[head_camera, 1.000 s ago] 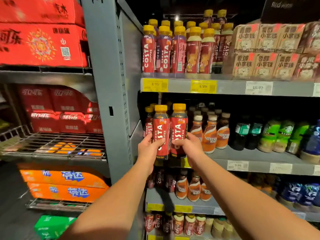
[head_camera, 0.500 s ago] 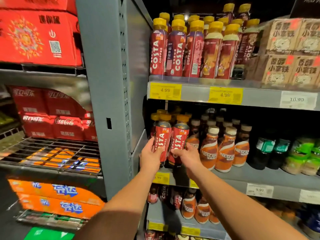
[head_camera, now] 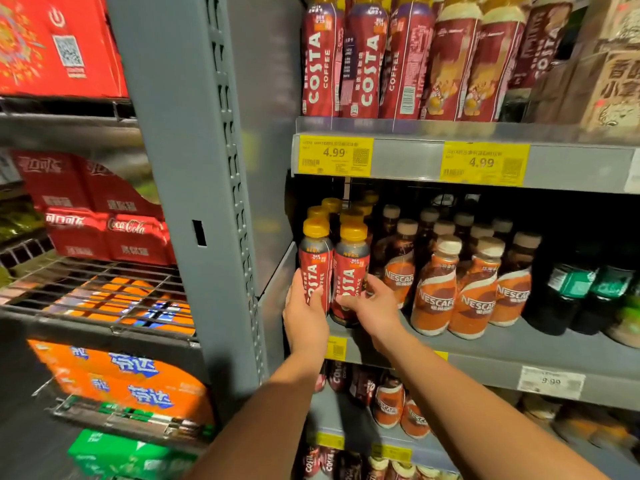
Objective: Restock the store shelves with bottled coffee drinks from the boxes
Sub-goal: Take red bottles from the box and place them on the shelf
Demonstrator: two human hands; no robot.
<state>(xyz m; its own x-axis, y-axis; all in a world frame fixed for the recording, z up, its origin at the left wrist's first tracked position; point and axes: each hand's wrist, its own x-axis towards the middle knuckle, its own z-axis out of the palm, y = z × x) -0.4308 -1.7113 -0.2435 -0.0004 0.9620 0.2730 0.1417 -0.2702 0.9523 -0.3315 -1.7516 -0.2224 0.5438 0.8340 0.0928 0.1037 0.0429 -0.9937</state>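
Note:
Two red Costa coffee bottles with yellow caps stand side by side at the front left of the middle shelf point(head_camera: 519, 348). My left hand point(head_camera: 304, 317) grips the left Costa bottle point(head_camera: 314, 261) low on its body. My right hand point(head_camera: 372, 306) grips the right Costa bottle point(head_camera: 351, 268) from the right side. Both bottles are upright and sit at the shelf's front edge. More yellow-capped Costa bottles point(head_camera: 330, 206) stand in rows behind them.
Orange Nescafe bottles point(head_camera: 436, 292) stand just right of my right hand, dark green-labelled bottles point(head_camera: 568, 292) further right. A grey upright post point(head_camera: 194, 168) borders the shelf on the left. Taller Costa bottles point(head_camera: 360, 60) fill the shelf above; cases of soda point(head_camera: 104, 216) are stacked left.
Both hands have carried the two Costa bottles forward and down onto the middle shelf. The camera has moved closer to the shelf.

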